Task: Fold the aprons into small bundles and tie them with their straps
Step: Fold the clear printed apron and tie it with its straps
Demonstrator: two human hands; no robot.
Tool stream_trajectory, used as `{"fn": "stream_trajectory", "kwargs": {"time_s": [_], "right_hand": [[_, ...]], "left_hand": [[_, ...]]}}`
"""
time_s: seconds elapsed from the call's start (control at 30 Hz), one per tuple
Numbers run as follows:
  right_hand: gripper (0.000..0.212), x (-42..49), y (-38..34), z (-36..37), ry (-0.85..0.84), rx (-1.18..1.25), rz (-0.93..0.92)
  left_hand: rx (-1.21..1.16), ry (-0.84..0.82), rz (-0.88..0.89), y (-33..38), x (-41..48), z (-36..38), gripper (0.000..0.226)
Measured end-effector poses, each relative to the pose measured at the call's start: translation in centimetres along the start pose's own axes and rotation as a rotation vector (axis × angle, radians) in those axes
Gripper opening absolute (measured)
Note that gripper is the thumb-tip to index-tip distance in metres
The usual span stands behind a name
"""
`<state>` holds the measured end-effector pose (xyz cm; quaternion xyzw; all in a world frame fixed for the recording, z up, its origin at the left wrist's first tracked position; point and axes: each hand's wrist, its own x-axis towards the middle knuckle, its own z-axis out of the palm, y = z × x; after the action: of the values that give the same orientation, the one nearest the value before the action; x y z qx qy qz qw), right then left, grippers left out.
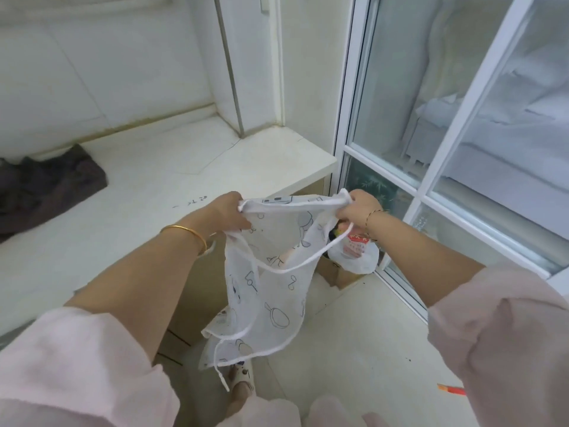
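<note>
White, thin fabric printed with dark outlines of pans and ladles hangs in the air between the two hands: this is the apron (pixel 272 291), held up by its top edge. The left hand (pixel 229 215) grips one end of that edge with its fingers curled round the bunched hem, and the right hand (pixel 354 209) clutches the other end in the same way, so the edge runs taut from one to the other. Below them the cloth drops loose and crumpled. A white strap (pixel 303 261) sags in a loop under the right hand, across the front of the cloth, and another cord end dangles at the bottom, over a slippered foot (pixel 243 375).

A gold bangle (pixel 188 235) sits on the left wrist. Beyond the left hand lies a white counter (pixel 172 167), with a dark cloth (pixel 49 186) well off to that hand's outer side. Just under the right hand a white plastic bag (pixel 358 260) sits on the floor, beside a glass door (pixel 431 124).
</note>
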<state>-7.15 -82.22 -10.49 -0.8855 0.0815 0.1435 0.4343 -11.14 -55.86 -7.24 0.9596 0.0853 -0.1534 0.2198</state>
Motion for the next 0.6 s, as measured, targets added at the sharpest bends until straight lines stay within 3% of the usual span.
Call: {"fn": "stream_trajectory", "kwargs": {"time_s": [0.07,0.1,0.2,0.27,0.37,0.43,0.5,0.6], "right_hand": [[0.041,-0.6,0.0,0.2,-0.119,0.602,0.136],[0.044,-1.0,0.0,0.5,-0.185,0.754,0.174],[0.029,-2.5,0.6,1.6,-0.431,1.107,0.284],[0.035,-3.0,1.0,2.4,-0.570,1.310,0.286],[0.044,-3.2,1.1,3.5,-0.583,1.583,0.260],[0.048,-2.8,1.1,3.8,-0.462,1.633,0.254],[0.055,-2.3,1.1,3.8,-0.355,1.533,0.235],[0.053,-2.0,0.8,3.9,-0.353,1.473,0.198]], "left_hand": [[-0.196,-0.065,-0.049,-0.6,0.1,-0.5,0.022],[-0.300,-0.091,-0.067,-0.9,0.0,-0.8,0.021],[-0.515,-0.139,-0.093,-1.7,-0.2,-1.5,0.021],[-0.593,-0.194,-0.084,-1.9,-0.3,-1.8,0.035],[-0.662,-0.212,-0.092,-2.3,-0.6,-2.3,0.048],[-0.689,-0.234,-0.096,-2.4,-0.9,-2.6,0.053],[-0.705,-0.273,-0.103,-2.9,-1.1,-2.8,0.053],[-0.767,-0.251,-0.131,-3.4,-1.6,-2.9,0.027]]}}
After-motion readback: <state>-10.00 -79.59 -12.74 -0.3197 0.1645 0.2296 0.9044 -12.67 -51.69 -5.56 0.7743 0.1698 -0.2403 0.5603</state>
